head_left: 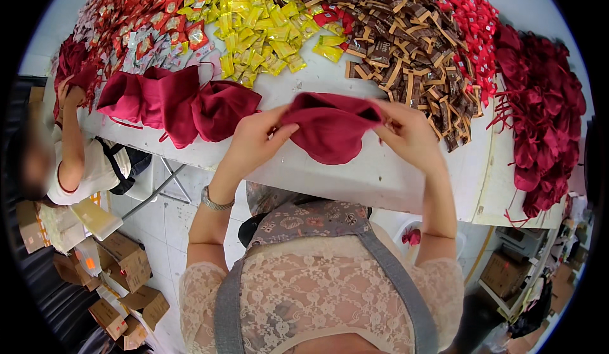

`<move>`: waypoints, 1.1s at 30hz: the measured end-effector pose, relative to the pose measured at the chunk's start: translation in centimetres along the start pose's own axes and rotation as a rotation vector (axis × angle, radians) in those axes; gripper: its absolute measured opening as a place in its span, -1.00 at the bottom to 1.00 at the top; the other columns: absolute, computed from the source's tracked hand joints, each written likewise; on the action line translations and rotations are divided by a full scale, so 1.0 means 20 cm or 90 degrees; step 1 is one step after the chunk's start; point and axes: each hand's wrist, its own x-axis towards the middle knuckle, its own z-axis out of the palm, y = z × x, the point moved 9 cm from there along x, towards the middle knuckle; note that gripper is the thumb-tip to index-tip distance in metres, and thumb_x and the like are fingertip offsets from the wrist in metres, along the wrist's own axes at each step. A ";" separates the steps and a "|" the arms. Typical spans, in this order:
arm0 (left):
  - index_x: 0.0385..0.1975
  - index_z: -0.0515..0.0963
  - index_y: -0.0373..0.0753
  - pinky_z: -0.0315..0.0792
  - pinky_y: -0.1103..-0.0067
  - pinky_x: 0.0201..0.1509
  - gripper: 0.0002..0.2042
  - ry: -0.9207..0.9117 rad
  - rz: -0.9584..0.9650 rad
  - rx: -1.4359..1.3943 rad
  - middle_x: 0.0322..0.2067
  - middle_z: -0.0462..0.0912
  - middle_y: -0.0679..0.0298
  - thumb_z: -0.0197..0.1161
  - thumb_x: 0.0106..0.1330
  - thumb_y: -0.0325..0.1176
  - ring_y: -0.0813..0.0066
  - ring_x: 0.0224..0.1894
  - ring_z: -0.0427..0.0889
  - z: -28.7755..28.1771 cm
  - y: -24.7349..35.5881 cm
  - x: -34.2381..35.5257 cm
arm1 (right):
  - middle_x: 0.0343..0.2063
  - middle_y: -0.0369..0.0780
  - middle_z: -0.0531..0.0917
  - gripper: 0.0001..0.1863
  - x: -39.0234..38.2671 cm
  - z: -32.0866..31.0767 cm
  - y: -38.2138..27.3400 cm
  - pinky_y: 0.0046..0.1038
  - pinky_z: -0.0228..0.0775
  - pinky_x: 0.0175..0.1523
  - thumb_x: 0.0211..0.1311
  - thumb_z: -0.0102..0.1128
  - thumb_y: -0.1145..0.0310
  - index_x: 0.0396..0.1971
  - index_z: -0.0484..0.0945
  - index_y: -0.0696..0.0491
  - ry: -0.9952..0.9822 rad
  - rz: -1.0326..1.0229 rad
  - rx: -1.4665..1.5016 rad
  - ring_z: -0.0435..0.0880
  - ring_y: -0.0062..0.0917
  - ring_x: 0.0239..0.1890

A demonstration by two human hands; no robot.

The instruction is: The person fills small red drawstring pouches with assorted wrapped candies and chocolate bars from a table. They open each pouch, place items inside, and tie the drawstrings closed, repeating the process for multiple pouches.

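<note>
Between my two hands a dark red cloth pouch (330,129) is stretched sideways above the table's near edge, its mouth facing up and away. My left hand (259,137) pinches its left rim between thumb and fingers. On the opposite rim my right hand (409,132) has a grip, its fingers slightly blurred. Just left of my left hand, several more dark red pouches (181,103) stand in a row on the table, mouths opened. What lies inside the held pouch cannot be made out.
Heaps of yellow packets (260,27), brown packets (406,33) and red packets (158,11) cover the white table's (279,91) far side. A pile of dark red pouches (542,119) lies at right. A co-worker's arm (71,138) reaches in at left, near cardboard boxes (124,255).
</note>
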 end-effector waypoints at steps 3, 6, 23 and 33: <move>-0.08 0.51 -0.23 0.37 0.58 -0.48 -0.62 0.011 0.159 0.043 -0.47 0.56 0.18 0.28 0.04 -0.45 0.37 -0.54 0.52 0.00 0.17 -0.04 | -0.73 -0.27 0.44 -0.55 -0.06 -0.11 0.10 -0.58 0.23 -0.53 0.05 0.21 0.47 0.02 0.47 0.06 -0.064 0.173 0.180 0.38 -0.63 -0.67; -0.10 0.51 -0.25 0.41 0.53 -0.44 -0.61 0.043 0.208 0.017 -0.46 0.57 0.18 0.29 0.00 -0.47 0.28 -0.49 0.55 0.06 0.23 -0.07 | -0.62 -0.30 0.53 -0.51 -0.04 -0.10 0.01 -0.64 0.26 -0.45 0.06 0.27 0.36 0.03 0.44 0.14 -0.077 0.141 0.099 0.41 -0.74 -0.59; 0.04 0.40 -0.26 -0.12 0.76 -0.72 -0.64 0.261 -0.313 -0.870 -0.74 0.13 0.56 0.15 0.22 -0.43 0.80 -0.76 0.02 -0.06 -0.30 -0.21 | -0.86 -0.42 0.20 -0.66 -0.30 -0.34 0.14 -0.59 0.00 -0.62 0.25 -0.02 0.30 -0.72 0.33 0.07 0.259 0.084 0.927 0.19 -0.73 -0.78; -0.15 0.52 -0.16 0.42 0.57 -0.37 -0.72 0.023 0.045 0.186 -0.36 0.56 0.27 0.25 0.13 -0.29 0.38 -0.40 0.54 -0.14 0.11 -0.10 | -0.09 -0.12 0.47 -0.44 -0.18 0.36 -0.20 -0.41 0.45 -0.15 -0.30 0.36 0.47 -0.12 0.49 0.01 -0.177 -0.149 -0.277 0.52 -0.26 -0.11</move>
